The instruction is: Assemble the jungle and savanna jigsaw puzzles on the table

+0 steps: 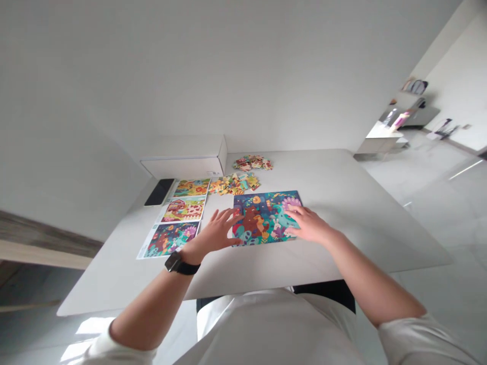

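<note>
Left hand (216, 234) and right hand (307, 225) open on a jigsaw puzzle (262, 219)

At the far left of the desk (335, 213) lies a black smartphone (160, 191), just beside a white cardboard box (184, 166) at the far edge. Nearer, three printed pictures (178, 215) run in a column, and the nearest one resembles the puzzle's scene. The left hand is open with its fingers spread, its fingertips resting on the left part of the jigsaw puzzle and gripping nothing. A black watch (180, 264) circles that wrist. Two heaps of loose puzzle pieces (235, 183) lie beyond the hands, the farther heap near the box. The jigsaw puzzle lies flat and assembled between the hands, showing a bear among bright foliage. The right hand is also open and empty, its fingers spread over the puzzle's right side. Off the desk to the right stands a white cabinet (378, 144).
</note>
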`<action>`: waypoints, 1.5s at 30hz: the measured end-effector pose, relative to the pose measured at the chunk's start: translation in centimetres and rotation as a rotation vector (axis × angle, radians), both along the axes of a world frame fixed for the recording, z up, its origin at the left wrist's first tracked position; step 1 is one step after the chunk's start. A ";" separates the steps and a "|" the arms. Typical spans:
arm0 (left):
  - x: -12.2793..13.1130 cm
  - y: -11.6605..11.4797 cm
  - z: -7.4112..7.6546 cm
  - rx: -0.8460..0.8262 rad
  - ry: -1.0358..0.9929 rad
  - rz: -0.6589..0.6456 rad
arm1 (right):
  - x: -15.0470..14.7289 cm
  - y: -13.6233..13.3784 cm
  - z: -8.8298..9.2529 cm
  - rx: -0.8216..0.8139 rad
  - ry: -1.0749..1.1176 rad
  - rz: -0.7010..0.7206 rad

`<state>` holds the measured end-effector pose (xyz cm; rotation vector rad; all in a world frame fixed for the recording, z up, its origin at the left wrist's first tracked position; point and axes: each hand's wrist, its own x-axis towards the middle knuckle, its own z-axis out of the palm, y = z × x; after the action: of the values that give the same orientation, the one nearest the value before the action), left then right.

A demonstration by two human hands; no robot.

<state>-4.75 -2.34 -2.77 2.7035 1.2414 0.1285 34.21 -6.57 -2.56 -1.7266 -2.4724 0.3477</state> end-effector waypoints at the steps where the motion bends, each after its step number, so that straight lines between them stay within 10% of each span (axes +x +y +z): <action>1: -0.6 -0.3 -0.5 0.005 -0.010 -0.004 | -0.3 -0.9 -0.4 0.029 0.001 -0.022; 11: 1.4 -0.7 -1.4 -0.038 0.015 -0.062 | -0.2 -5.2 -2.6 0.070 0.012 -0.131; 20: 15.2 2.0 -0.8 -0.015 0.081 -0.117 | 9.3 -5.3 -1.5 0.098 -0.113 -0.422; 29: 24.7 11.7 -0.2 0.042 0.064 -0.151 | 16.3 3.7 -1.6 0.115 -0.148 -0.503; 37: 28.5 20.4 -0.7 0.049 0.075 -0.088 | 19.4 13.7 -2.6 0.119 -0.163 -0.535; 45: 29.9 23.9 -2.0 0.057 -0.003 -0.055 | 21.7 19.3 -3.5 0.129 -0.081 -0.507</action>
<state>25.17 21.57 -4.72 2.7824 1.1784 0.1630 55.90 12.74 -6.08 -2.2486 -1.9459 0.0680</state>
